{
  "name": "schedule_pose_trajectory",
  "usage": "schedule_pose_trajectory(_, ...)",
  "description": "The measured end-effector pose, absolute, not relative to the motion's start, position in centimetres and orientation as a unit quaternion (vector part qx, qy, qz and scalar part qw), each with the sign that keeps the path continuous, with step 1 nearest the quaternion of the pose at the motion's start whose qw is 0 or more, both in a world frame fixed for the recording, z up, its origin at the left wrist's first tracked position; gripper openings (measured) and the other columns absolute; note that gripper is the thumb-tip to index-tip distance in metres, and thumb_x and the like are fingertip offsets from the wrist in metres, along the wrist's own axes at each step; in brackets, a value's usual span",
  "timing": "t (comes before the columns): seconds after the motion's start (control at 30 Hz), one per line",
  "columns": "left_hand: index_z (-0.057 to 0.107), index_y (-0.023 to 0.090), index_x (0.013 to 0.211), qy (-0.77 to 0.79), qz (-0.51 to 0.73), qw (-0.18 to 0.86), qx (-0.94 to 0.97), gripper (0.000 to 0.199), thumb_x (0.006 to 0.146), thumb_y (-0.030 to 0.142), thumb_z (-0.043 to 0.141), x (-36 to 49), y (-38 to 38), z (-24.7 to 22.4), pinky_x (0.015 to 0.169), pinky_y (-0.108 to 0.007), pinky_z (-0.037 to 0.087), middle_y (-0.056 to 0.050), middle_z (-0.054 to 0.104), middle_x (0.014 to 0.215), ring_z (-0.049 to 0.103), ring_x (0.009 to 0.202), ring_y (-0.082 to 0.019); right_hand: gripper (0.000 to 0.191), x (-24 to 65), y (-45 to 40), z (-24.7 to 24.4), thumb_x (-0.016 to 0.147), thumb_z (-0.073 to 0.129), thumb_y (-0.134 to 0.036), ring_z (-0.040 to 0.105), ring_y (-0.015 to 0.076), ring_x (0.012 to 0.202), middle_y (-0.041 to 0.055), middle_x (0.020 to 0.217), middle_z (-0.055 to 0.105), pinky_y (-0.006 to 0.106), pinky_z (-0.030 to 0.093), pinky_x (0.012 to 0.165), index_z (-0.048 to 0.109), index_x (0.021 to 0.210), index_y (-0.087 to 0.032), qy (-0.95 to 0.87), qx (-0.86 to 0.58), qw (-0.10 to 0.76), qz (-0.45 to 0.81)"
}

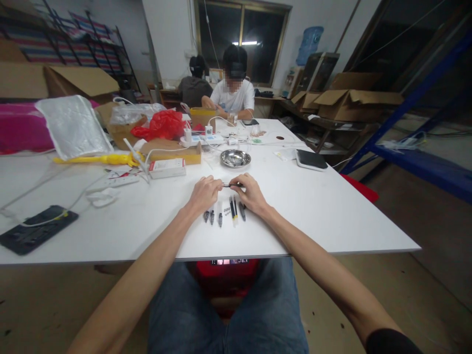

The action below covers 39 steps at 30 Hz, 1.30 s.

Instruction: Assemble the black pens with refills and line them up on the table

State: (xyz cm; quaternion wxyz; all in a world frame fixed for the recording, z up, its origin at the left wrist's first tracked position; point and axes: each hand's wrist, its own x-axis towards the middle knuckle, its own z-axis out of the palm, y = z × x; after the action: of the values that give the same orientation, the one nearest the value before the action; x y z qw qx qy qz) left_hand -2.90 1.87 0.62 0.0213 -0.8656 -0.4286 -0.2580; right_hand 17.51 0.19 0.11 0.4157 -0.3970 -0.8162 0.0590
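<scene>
Between my two hands a thin pen [226, 185] lies sideways above the white table [313, 221]. My left hand [206, 191] is closed round its left end, and my right hand [250, 191] grips the dark right end with fingers and thumb. Just below my hands, several clear pen barrels with dark grips [212, 217] lie on the table. Beside them are small springs [227, 211], dark refills with yellow ends [233, 209] and a dark pen part [242, 211] nearest my right hand.
Beyond my hands sits a round metal bowl [235, 158]. A white box [167, 168], cables, a power strip [202, 139] and a red bag [160, 126] are at the left. A dark-topped device [311, 160] lies right. A person [236, 93] sits across the table.
</scene>
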Motion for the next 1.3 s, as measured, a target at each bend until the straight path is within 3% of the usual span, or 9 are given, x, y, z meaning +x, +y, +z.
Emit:
schedule_pose_trajectory(0.07, 0.064, 0.020, 0.083, -0.435, -0.259, 0.020, -0.862, 0.030, 0.100, 0.022, 0.039, -2.9, 1.8, 0.5, 0.080, -0.035, 0.041, -0.006, 0.059, 0.078, 0.058, 0.081, -0.023, 0.004, 17.5, 0.1, 0.2, 0.095, 0.062, -0.018, 0.054, 0.0230, 0.092, 0.0060, 0.095, 0.065, 0.035, 0.040, 0.082, 0.063, 0.098, -0.019, -0.818, -0.382, 0.427, 0.056)
schedule_pose_trajectory(0.2, 0.062, 0.021, 0.082, -0.434, -0.259, 0.025, -0.863, 0.030, 0.100, 0.024, 0.039, -3.1, 1.8, 0.4, 0.080, -0.034, 0.041, -0.006, 0.060, 0.078, 0.059, 0.081, -0.023, 0.017, 17.1, -0.3, 0.6, 0.098, 0.060, -0.029, 0.055, 0.0238, 0.094, 0.0074, 0.100, 0.067, 0.036, 0.039, 0.085, 0.063, 0.112, -0.019, -0.834, -0.403, 0.374, 0.051)
schedule_pose_trajectory(0.33, 0.062, 0.021, 0.082, -0.438, -0.238, 0.029, -0.866, 0.028, 0.099, 0.022, 0.040, -2.9, 1.6, 0.4, 0.079, -0.034, 0.041, -0.006, 0.062, 0.077, 0.060, 0.081, -0.023, 0.025, 17.0, -0.3, 0.7, 0.104, 0.048, -0.028, 0.053, 0.0226, 0.084, 0.0066, 0.085, 0.069, 0.036, 0.037, 0.081, 0.069, 0.092, -0.019, -0.838, -0.441, 0.317, 0.044)
schedule_pose_trajectory(0.5, 0.061, 0.021, 0.083, -0.470, -0.219, 0.013, -0.855, 0.029, 0.101, 0.025, 0.038, -2.4, 1.2, 0.5, 0.070, -0.032, 0.037, -0.005, 0.067, 0.077, 0.063, 0.078, -0.022, 0.009, 17.1, -0.2, 0.6, 0.098, 0.059, -0.021, 0.053, 0.0240, 0.096, 0.0071, 0.098, 0.070, 0.036, 0.039, 0.084, 0.068, 0.099, -0.019, -0.837, -0.405, 0.367, 0.031)
schedule_pose_trajectory(0.7, 0.065, 0.022, 0.083, -0.493, -0.235, 0.020, -0.838, 0.034, 0.102, 0.031, 0.037, -2.2, 0.8, 0.7, 0.064, -0.031, 0.034, -0.005, 0.072, 0.077, 0.066, 0.076, -0.021, 0.006, 17.0, -0.4, 0.7, 0.095, 0.062, -0.017, 0.051, 0.0262, 0.097, 0.0079, 0.095, 0.067, 0.039, 0.040, 0.084, 0.067, 0.094, -0.020, -0.833, -0.400, 0.383, -0.003)
schedule_pose_trajectory(1.1, 0.074, 0.020, 0.070, -0.568, -0.225, 0.024, -0.791, 0.044, 0.097, 0.035, 0.042, -1.9, 0.5, 1.3, 0.063, -0.032, 0.035, -0.010, 0.073, 0.072, 0.066, 0.068, -0.023, 0.022, 16.5, -0.6, 0.3, 0.089, 0.045, -0.003, 0.049, 0.0236, 0.090, 0.0074, 0.092, 0.056, 0.034, 0.041, 0.078, 0.052, 0.081, -0.022, -0.827, -0.409, 0.386, 0.003)
schedule_pose_trajectory(1.3, 0.071, 0.022, 0.072, -0.554, -0.236, 0.015, -0.798, 0.055, 0.099, 0.057, 0.040, -2.3, 1.0, 1.1, 0.062, -0.030, 0.034, -0.006, 0.069, 0.068, 0.064, 0.068, -0.021, 0.022, 17.4, -0.4, 0.5, 0.087, 0.043, -0.002, 0.052, 0.0234, 0.091, 0.0077, 0.095, 0.057, 0.034, 0.043, 0.078, 0.053, 0.094, -0.021, -0.829, -0.415, 0.372, 0.047)
